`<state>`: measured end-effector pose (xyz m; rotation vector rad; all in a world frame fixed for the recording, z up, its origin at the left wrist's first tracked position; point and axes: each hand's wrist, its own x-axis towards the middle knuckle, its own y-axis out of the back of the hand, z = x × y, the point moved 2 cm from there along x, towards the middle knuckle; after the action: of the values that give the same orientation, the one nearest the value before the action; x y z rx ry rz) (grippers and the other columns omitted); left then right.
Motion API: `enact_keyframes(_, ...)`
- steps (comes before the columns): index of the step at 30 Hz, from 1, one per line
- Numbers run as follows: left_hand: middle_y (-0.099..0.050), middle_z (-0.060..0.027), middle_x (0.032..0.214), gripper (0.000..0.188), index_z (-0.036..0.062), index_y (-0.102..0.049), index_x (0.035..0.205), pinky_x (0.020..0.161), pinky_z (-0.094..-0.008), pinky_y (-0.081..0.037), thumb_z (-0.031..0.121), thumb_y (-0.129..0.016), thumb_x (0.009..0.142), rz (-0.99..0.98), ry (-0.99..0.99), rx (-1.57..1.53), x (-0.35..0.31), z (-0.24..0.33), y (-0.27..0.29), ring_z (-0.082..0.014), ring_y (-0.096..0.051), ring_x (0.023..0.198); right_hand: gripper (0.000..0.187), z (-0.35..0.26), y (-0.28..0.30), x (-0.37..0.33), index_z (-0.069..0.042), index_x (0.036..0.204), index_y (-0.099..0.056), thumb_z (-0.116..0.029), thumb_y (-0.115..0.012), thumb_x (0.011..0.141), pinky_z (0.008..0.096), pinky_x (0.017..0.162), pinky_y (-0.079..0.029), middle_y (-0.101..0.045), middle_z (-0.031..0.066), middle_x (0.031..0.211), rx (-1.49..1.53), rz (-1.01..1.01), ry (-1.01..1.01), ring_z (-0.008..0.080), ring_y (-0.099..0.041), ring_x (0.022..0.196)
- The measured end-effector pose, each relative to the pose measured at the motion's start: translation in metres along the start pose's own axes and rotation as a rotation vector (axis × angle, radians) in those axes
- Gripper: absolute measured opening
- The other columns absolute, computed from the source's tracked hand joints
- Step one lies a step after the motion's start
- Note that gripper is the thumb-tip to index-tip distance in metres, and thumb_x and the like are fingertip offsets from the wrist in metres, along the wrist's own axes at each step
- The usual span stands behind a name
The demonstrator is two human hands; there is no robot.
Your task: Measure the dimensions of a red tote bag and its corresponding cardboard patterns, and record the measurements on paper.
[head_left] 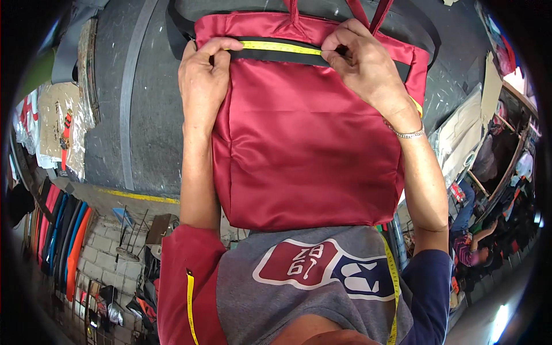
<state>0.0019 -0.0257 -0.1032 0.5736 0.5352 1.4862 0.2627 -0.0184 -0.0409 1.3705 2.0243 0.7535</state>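
Observation:
A shiny dark-red tote bag [313,144] lies on the dark worktable in front of me, its handles pointing away. A black band [270,56] crosses the bag below its top edge. Along that band a yellow tape measure [282,48] is stretched out straight. My left hand [205,77] is closed at the tape's left end, over the bag's upper left corner. The fingers and thumb of my right hand [368,66] pinch the tape farther right, near the handle base. More of the tape shows beside my right wrist and hangs down over my shirt on both sides.
The dark, scuffed worktable [155,115] carries a grey strip [135,92] at left. Plastic-wrapped packages [60,126] lie at its left edge, brown sheets [460,132] at its right. Coloured fabric rolls [63,236] stand lower left. Another person [468,247] is at far right.

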Motion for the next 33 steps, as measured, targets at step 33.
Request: enact_keyframes(33,-0.065,-0.008,0.077,0.029,0.0101,-0.058,0.121,0.064,-0.037,-0.048,0.002,-0.066,0.094,-0.562,-0.157,-0.058,0.033,0.082,-0.035,-0.0217,-0.062,0.066,0.006,0.071,0.068,-0.038,-0.001,0.099,-0.072,-0.004,-0.072,0.093,0.0281,0.071,-0.048,-0.069,0.0032,0.084,0.253,-0.025,-0.279,0.0106,-0.06,0.077)
